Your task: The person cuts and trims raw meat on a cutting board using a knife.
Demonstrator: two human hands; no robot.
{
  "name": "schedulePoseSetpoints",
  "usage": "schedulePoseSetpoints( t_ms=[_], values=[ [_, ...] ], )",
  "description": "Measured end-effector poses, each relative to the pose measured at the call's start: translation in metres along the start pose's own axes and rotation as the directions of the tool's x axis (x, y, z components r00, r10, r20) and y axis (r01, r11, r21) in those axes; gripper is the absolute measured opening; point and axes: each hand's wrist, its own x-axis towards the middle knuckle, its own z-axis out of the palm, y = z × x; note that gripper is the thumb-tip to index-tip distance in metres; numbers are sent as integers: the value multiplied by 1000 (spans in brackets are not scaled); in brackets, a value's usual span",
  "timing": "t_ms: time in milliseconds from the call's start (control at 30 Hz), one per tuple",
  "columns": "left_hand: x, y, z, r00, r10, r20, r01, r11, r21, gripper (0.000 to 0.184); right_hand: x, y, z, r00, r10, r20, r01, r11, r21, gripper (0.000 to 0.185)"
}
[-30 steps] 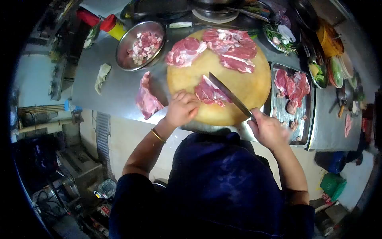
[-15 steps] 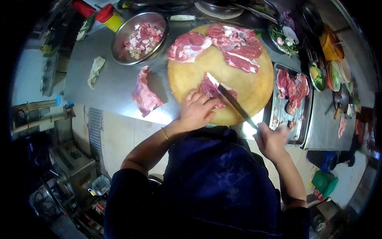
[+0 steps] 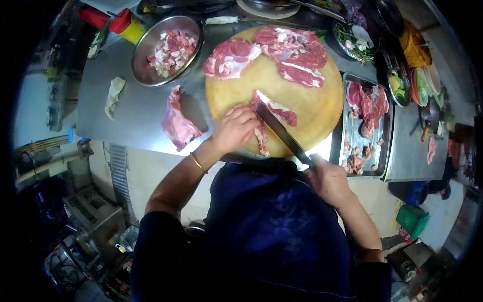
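Observation:
A large knife (image 3: 282, 132) lies across a small piece of red meat (image 3: 282, 111) on the round yellow board (image 3: 307, 108). Its handle is in my right hand (image 3: 327, 180), closed around it at the board's lower right. My left hand (image 3: 236, 128) presses on the meat at the left of the blade, fingers bent and close together, partly hiding it. A strip of meat (image 3: 261, 140) sticks out below those fingers. Larger cuts of meat (image 3: 293, 48) and another cut (image 3: 232, 58) rest at the board's far side.
On the steel counter (image 3: 136, 110) are a metal bowl of meat chunks (image 3: 173, 53), a bony piece of meat (image 3: 178, 121) and a pale cloth (image 3: 114, 98). A metal tray (image 3: 381, 161) with meat stands right of the board. Vegetable dishes (image 3: 354, 45) sit at the far right.
The knife has come down and left across the small meat, which now shows parts on both sides of the blade. My left hand has shifted onto its left part. More small pieces show in the tray.

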Motion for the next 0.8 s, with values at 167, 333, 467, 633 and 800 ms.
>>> schedulePoseSetpoints(
  t_ms=[167, 333, 467, 633, 800],
  values=[
    [-6, -1, 1, 999, -34, 16, 34, 999, 2, 15, 15, -16, 19, 997, -16, -80, 17, 1000, 6, 33],
    [-4, -2, 1, 998, -55, 42, 54, 998, 31, 15, 35, -36, 22, 998, 54, -8, -55, 993, -103, 37],
    [-6, -5, 2, 995, -62, 78, 61, 998, 10, 19, 105, -44, 42, 972, -164, -168, 150, 984, -94, 29],
    [-6, -10, 4, 992, -123, 26, 124, 992, -17, 28, 127, -53, 31, 989, -107, -106, 103, 994, -39, 38],
    [9, -5, 1, 994, -93, 49, 95, 995, -42, 32, 12, 28, 2, 999, 40, 7, -40, 996, 75, 34]
  ],
)
